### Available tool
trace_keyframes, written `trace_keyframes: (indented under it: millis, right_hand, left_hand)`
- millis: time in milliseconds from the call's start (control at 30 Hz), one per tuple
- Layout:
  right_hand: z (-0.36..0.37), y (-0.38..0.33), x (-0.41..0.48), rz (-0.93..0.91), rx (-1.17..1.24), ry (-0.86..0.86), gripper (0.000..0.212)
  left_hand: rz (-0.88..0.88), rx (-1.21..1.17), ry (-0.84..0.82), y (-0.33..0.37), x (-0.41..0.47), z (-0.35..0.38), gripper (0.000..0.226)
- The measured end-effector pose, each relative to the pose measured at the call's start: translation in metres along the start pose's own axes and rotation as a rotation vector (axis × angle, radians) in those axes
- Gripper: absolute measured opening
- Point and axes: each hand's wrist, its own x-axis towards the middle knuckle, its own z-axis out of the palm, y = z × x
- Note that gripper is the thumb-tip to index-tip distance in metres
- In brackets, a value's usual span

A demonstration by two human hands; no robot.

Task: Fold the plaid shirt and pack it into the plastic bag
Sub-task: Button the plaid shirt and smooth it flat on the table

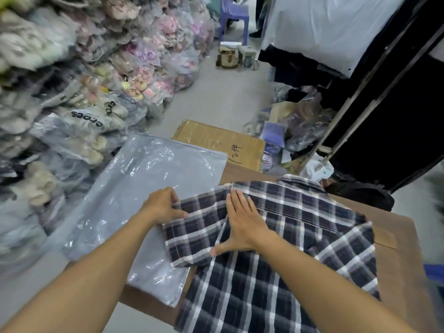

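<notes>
The dark blue and white plaid shirt (288, 248) lies back-up across a brown cardboard surface (398, 255), collar at the far end. Its left sleeve (189, 231) sticks out over the stack of clear plastic bags (134, 188) lying to the left. My left hand (163, 205) pinches the sleeve's far edge between thumb and fingers. My right hand (242, 224) presses flat on the shirt's shoulder seam, fingers straight and thumb spread along the fold line.
Heaps of bagged shoes and slippers (79, 97) line the left side. A taped cardboard box (221, 140) stands beyond the bags. A black rack with a white cover (360, 87) and loose bags fill the right. A purple plastic chair (234, 18) stands far back.
</notes>
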Motion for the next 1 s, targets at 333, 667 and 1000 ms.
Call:
trace_keyframes:
  millis: [333,667,1000]
  right_hand:
    - [-0.002,-0.002,0.003,0.028,-0.050,-0.048,0.168]
    - [-0.016,0.041,-0.038,0.057,0.700,0.170,0.100]
    - [0.004,0.082,-0.077,0.413,0.968,0.342,0.012]
  left_hand:
    - [0.029,-0.445,-0.265,0.009,-0.012,-0.034,0.035]
    - [0.239,-0.427,-0.589,0.119,-0.051,-0.029,0.022]
    - [0.334,-0.103,-0.544,0.148,-0.048,0.084,0.034]
